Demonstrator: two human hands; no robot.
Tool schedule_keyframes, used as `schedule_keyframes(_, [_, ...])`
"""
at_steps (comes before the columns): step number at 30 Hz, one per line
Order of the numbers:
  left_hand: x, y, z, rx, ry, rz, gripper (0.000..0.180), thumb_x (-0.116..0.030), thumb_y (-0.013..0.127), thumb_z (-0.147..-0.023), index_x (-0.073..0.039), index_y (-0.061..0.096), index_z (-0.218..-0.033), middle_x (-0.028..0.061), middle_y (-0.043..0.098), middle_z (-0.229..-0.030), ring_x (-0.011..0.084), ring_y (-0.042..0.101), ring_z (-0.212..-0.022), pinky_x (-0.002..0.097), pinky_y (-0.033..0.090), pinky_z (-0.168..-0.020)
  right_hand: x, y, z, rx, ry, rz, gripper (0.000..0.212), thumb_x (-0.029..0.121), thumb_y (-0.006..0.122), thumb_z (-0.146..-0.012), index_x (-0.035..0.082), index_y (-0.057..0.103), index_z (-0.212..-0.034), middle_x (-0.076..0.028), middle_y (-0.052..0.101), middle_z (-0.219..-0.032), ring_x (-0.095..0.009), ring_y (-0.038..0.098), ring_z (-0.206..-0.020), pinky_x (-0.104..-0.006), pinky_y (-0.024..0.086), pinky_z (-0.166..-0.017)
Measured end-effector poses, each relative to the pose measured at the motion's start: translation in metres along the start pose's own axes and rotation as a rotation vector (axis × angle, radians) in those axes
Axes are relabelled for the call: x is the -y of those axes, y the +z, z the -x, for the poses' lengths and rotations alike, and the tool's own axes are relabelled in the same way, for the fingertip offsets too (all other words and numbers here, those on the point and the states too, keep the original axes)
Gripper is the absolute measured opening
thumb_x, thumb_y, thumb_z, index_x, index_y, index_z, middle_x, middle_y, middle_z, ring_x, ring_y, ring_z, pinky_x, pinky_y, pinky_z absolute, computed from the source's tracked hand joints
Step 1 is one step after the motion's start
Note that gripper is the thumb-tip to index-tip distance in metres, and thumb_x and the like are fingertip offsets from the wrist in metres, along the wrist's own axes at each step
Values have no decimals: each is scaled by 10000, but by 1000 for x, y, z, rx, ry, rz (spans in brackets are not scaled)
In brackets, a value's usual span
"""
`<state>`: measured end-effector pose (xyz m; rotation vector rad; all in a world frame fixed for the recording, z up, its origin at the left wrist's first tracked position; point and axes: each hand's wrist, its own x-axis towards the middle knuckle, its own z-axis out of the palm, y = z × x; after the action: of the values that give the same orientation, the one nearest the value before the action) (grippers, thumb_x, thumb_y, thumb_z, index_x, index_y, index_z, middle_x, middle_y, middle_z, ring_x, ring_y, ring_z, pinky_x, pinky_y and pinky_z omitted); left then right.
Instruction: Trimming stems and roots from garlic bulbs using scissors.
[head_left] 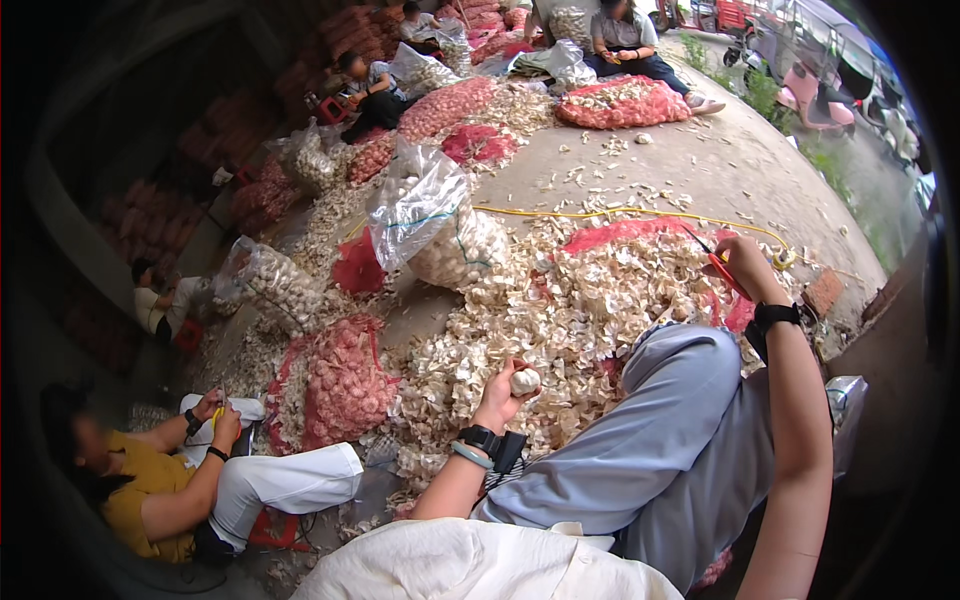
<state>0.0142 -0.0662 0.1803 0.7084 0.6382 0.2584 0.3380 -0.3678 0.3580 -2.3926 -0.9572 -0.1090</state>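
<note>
My left hand [497,398] is closed around a whitish garlic bulb [525,381], held above a heap of dry garlic skins and stalk bits [540,310]. Off to the right, my right hand [748,266] grips a pair of red-handled scissors [729,277]. Their dark blades point up and to the left, well apart from the bulb. Below the scissors, red netting [740,312] shows among the skins. Both wrists wear black bands.
A clear plastic bag of garlic [460,245] stands beyond the heap. To the left sits a red net sack of garlic [345,380]. A co-worker in a yellow top [165,490] sits at the lower left. A yellow cord [620,212] crosses the floor; a brick [822,292] lies right.
</note>
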Motion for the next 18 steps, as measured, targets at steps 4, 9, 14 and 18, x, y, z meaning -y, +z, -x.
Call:
schedule_keyframes(4, [-1, 3, 2, -24, -31, 78, 473, -461, 337, -933, -32, 530, -983, 109, 591, -968, 289, 587, -932, 444, 512, -761, -1, 1, 0, 12, 9, -21, 364, 265, 806, -565, -21, 631, -705, -193, 601, -754, -337, 577, -747, -379, 455, -693])
schedule_keyframes(9, [-4, 0, -2, 26, -51, 89, 637, -516, 383, -898, 80, 477, -1104, 217, 582, -1010, 325, 590, -919, 401, 523, -796, 3, 1, 0, 20, 24, -34, 359, 252, 805, -568, -31, 632, -706, -191, 601, -765, -332, 575, -755, -375, 454, -706])
schedule_keyframes(14, [-9, 15, 4, 82, -87, 111, 555, -413, 510, -882, 80, 440, -1125, 228, 561, -1013, 324, 585, -923, 382, 521, -811, -2, 1, 0, 18, 29, -24, 354, 240, 806, -568, -34, 634, -712, -198, 600, -768, -330, 578, -758, -374, 454, -707])
schedule_keyframes(18, [-4, 12, 4, 74, -54, 123, 462, -291, 588, -862, 68, 431, -1108, 214, 545, -998, 324, 576, -913, 379, 515, -821, 1, 3, -1, 22, 51, -21, 355, 240, 808, -564, -31, 632, -711, -199, 598, -767, -331, 578, -757, -374, 455, -704])
